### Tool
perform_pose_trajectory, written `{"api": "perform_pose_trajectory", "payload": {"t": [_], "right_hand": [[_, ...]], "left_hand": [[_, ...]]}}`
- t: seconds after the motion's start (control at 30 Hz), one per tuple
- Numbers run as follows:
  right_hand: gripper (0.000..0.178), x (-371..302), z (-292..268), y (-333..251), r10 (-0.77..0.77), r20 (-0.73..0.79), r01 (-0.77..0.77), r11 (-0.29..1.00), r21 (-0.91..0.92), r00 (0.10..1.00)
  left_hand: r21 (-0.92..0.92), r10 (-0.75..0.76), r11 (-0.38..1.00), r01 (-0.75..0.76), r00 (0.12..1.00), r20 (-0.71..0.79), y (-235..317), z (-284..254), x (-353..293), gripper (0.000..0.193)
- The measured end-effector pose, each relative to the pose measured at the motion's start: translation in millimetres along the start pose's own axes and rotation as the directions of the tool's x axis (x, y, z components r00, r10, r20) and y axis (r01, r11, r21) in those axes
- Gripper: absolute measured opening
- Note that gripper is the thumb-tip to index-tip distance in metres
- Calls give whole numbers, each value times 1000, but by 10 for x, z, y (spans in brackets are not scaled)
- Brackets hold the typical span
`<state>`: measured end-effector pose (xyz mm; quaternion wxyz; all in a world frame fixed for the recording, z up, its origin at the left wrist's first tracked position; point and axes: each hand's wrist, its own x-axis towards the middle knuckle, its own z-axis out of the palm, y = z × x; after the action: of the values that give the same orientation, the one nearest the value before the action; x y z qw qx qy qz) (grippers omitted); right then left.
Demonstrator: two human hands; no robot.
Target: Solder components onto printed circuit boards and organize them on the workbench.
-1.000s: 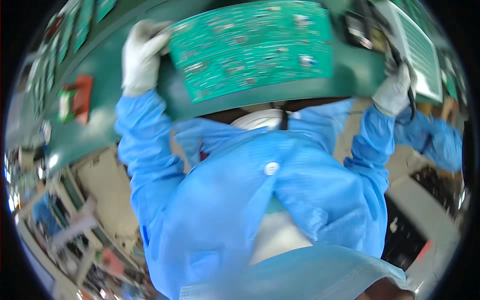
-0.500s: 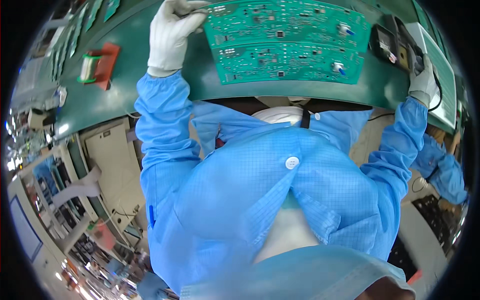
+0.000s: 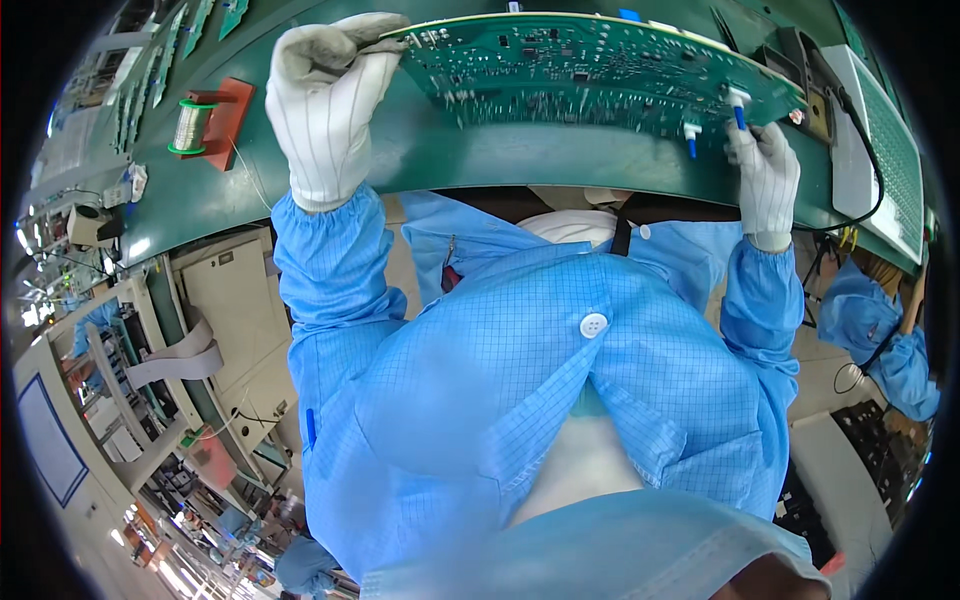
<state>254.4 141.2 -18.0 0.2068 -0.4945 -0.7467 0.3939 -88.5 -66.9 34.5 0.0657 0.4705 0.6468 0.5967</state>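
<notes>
A long green circuit board (image 3: pixel 560 75) is tilted up above the bench, its small-component face toward me. Two white parts with blue shafts (image 3: pixel 739 108) stick out near its right end. My left hand (image 3: pixel 325 100), in a white striped glove, pinches the board's upper left corner between thumb and bent fingers. At the lower right edge is my right hand (image 3: pixel 768 185), also gloved. Its fingers are bent against the board just beside the blue shafts; the fingertips are partly blurred.
On the left, a solder wire spool (image 3: pixel 190 128) sits on a red stand (image 3: pixel 232 120). Rightward stand a dark tool holder (image 3: pixel 815 105) with a black cable (image 3: pixel 880 170) and a white tray (image 3: pixel 880 160). More green boards (image 3: pixel 165 60) stand at far left.
The board has been raised from nearly flat to a steep tilt. My right hand has moved left from the dark holder to the board's right end. My left hand has kept its corner.
</notes>
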Motion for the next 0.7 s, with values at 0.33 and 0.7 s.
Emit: {"api": "perform_pose_trajectory", "payload": {"t": [0.33, 0.7], "right_hand": [[48, 135, 152, 407, -453, -125, 463, 884, 62, 883], [36, 284, 199, 745, -376, -71, 382, 918, 106, 924]], "left_hand": [[-184, -7, 983, 0, 999, -37, 89, 57, -542, 45], [475, 264, 815, -331, 943, 203, -730, 344, -302, 27]]}}
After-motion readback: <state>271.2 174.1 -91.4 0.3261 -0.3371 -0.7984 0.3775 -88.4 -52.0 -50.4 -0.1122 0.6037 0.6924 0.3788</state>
